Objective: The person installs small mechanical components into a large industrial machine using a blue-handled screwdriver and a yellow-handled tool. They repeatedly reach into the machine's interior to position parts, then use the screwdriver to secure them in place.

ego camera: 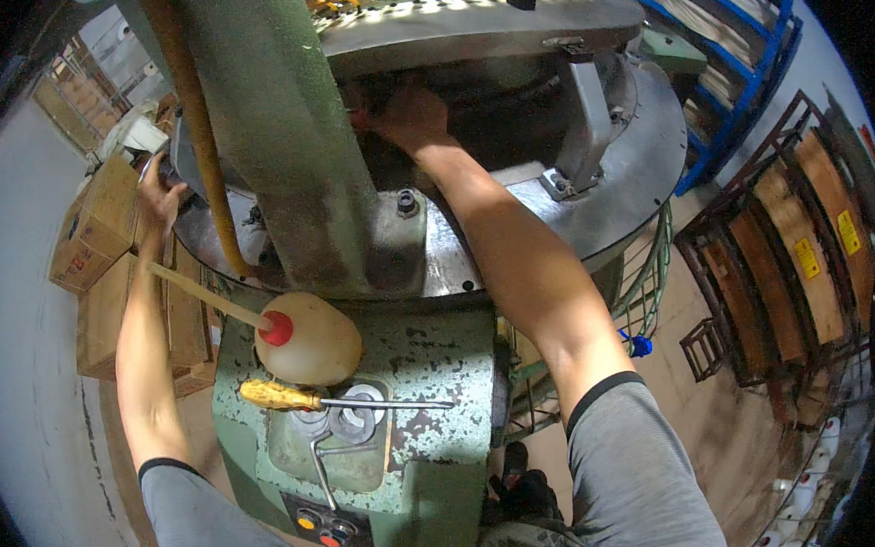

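Note:
My right hand reaches into the dark gap under the raised metal bed of a green machine; its fingers are in shadow, and what they touch cannot be made out. On the far left, my left hand is at the outer edge of the machine's round metal plate, beside a grey curved part; whether it grips anything is unclear. Nearer me, on the chipped green housing, lie a pale plastic bottle with a red collar and long spout, a screwdriver with a yellow handle, metal rings and a hex key.
Cardboard boxes are stacked at the left. A hose runs down beside the green column. A metal bracket stands on the plate's right. A blue rack and wooden boards are further right. Push buttons are low on the housing.

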`<state>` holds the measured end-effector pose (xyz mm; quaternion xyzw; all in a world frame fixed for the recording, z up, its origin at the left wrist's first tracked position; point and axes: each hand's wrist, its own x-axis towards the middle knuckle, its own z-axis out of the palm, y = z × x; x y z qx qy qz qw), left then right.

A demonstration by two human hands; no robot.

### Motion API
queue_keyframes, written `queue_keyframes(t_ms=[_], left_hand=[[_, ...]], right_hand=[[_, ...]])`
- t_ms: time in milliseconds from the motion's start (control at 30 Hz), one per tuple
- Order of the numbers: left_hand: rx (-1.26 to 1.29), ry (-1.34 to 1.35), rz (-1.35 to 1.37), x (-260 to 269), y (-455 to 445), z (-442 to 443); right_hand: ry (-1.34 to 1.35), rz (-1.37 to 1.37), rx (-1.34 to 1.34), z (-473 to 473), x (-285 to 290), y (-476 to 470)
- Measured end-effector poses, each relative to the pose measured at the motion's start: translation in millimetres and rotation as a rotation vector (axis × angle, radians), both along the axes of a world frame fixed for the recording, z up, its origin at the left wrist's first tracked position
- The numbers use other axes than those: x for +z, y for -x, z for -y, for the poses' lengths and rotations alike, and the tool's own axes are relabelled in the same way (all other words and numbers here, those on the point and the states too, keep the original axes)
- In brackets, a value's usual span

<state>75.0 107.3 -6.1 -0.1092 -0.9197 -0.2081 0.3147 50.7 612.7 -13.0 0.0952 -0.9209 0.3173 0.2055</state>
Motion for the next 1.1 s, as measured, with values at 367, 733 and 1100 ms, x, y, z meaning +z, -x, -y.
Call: queue_keyframes(t_ms=[367,733,1100], left_hand=[[0.015,0.239,-0.082,85.8,-353.5,-83.1],[0.027,0.337,0.097,176.3,-520.5,-444.4],[-0.674,0.387,0.02,138.0,-263.5,-690.6]], right_hand=[[-0.401,-0.161,0.097,-5.9,25.6,-11.3],[0.677,-0.577,1.251,-160.7,133.5,-273.4],[-0.457,-0.178,1.067,-410.5,171.4,-194.4]])
